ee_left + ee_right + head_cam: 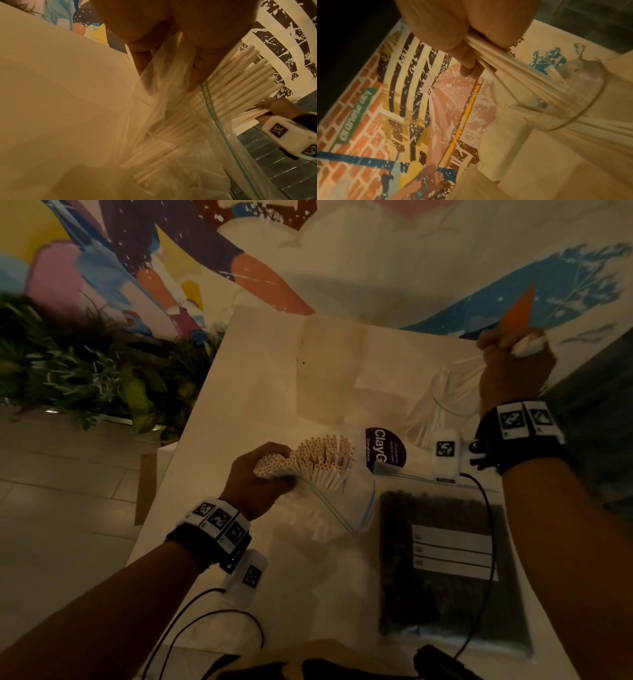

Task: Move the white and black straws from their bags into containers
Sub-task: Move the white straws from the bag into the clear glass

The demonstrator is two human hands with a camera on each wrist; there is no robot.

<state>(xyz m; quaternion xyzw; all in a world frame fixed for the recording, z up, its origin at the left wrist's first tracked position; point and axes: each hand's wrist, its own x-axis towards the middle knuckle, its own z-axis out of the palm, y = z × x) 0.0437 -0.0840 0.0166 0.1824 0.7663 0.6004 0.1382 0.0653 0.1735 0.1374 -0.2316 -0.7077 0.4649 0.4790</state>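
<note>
Left hand (pixel 255 479) grips the zip bag (pixel 346 501) of white straws (pixel 323 462); right hand (pixel 512 374) clutches a straw bundle (pixel 513 65) in the clear cup (pixel 445 398)

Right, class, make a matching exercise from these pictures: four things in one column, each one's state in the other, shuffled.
1. left hand
2. right hand
3. clear glass container
4. zip bag of black straws

a. lying flat on the table
b. grips white straws in an open clear bag
c. lowers a bunch of white straws
d. receiving straws

Pairs: 1-b, 2-c, 3-d, 4-a
</note>
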